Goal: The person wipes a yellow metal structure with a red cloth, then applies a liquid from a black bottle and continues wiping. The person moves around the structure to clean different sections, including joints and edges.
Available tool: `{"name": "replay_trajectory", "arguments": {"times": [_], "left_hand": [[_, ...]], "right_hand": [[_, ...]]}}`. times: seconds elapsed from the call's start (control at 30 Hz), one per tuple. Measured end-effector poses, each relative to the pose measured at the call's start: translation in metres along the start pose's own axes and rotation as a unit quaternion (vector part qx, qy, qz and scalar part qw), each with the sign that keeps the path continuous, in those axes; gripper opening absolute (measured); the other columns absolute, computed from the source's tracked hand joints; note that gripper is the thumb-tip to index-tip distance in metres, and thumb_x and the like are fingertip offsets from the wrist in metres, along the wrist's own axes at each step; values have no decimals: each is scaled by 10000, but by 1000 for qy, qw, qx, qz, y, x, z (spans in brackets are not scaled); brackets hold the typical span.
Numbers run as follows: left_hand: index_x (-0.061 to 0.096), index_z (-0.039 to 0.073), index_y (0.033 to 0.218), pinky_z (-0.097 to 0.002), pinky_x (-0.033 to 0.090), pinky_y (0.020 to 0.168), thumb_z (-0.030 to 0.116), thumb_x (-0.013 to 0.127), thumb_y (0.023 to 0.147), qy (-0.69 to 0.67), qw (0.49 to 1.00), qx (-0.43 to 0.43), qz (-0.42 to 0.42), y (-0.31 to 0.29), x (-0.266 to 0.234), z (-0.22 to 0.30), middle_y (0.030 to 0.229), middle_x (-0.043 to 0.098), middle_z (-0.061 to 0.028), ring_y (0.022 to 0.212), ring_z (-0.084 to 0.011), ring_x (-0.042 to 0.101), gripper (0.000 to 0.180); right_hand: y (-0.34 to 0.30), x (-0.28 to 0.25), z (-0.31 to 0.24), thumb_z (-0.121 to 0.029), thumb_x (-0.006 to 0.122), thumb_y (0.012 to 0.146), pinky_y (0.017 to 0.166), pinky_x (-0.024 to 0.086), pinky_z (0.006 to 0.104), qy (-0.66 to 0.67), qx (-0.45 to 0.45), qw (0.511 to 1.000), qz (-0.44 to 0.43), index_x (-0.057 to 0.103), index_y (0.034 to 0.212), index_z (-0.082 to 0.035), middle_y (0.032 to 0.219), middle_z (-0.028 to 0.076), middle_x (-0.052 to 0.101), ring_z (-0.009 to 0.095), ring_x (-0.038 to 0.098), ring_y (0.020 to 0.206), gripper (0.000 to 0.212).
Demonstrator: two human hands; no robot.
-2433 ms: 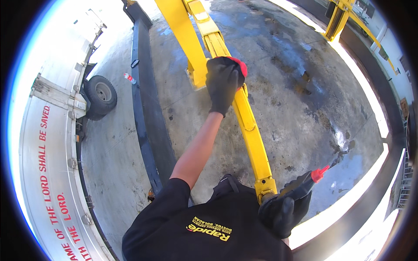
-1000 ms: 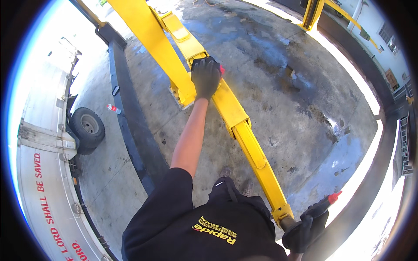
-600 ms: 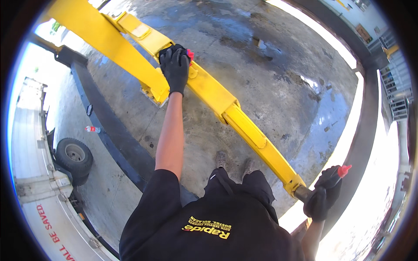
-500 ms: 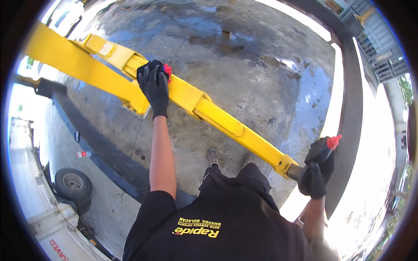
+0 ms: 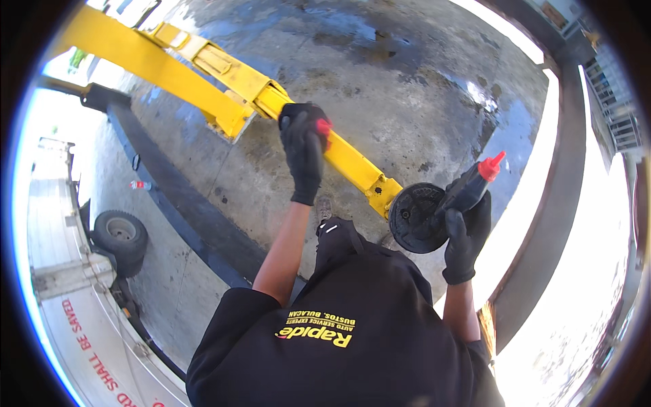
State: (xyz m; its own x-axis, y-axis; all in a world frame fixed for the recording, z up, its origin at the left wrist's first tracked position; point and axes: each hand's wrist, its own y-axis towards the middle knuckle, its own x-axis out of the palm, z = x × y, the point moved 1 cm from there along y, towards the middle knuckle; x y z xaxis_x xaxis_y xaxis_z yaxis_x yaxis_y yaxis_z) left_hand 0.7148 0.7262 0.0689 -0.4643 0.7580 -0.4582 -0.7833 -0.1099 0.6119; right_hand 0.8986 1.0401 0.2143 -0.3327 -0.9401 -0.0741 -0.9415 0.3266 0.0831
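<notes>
A yellow steel lift arm (image 5: 356, 164) runs from the upper left down to the middle right, with a black round pad (image 5: 419, 217) at its near end. My left hand (image 5: 303, 142), in a black glove and blurred, is closed on a red cloth (image 5: 323, 131) against the arm's narrower section. My right hand (image 5: 468, 239), also gloved in black, grips a dark squeeze bottle (image 5: 468, 186) with a red pointed cap, tilted up to the right. Beside the pad's right edge, the bottle's lower end overlaps it in view; whether they touch I cannot tell.
A second yellow beam (image 5: 159, 64) slants in at upper left. Stained, partly wet concrete floor (image 5: 325, 74) lies beyond the arm. A dark raised track (image 5: 183, 203) crosses the left side; past it are a small bottle (image 5: 140, 184) and a white truck (image 5: 61, 264) with a wheel (image 5: 121, 234).
My left hand has moved with the cloth along the arm toward its pad end. The pad's round face has come into view. My right hand and bottle have shifted left and up in view.
</notes>
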Motion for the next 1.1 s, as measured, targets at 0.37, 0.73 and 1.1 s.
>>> {"name": "replay_trajectory", "arguments": {"times": [0.37, 0.73, 1.1], "left_hand": [[789, 158, 1304, -590, 258, 1364, 216, 673, 1069, 21, 999, -27, 29, -34, 14, 35, 1564, 680, -130, 1581, -444, 479, 268], [680, 29, 1409, -487, 321, 1345, 239, 555, 1176, -266, 922, -247, 136, -120, 33, 138, 1608, 603, -164, 1599, -357, 470, 338], [540, -19, 1514, -446, 375, 1293, 473, 405, 1215, -103, 866, -257, 416, -146, 58, 313, 1610, 540, -185, 1505, -304, 529, 592]], "right_hand": [[14, -10, 21, -585, 839, 923, 1034, 518, 382, 69, -68, 990, -107, 447, 1602, 41, 1302, 83, 609, 199, 620, 1193, 1002], [20, -13, 30, -587, 749, 1005, 1119, 540, 447, 265, 57, 935, -230, 373, 1651, 23, 1414, 145, 599, 272, 633, 1312, 965], [50, -14, 35, -474, 679, 1077, 1160, 510, 442, 321, 68, 894, -305, 457, 1571, -2, 1429, 131, 583, 248, 610, 1323, 718]]}}
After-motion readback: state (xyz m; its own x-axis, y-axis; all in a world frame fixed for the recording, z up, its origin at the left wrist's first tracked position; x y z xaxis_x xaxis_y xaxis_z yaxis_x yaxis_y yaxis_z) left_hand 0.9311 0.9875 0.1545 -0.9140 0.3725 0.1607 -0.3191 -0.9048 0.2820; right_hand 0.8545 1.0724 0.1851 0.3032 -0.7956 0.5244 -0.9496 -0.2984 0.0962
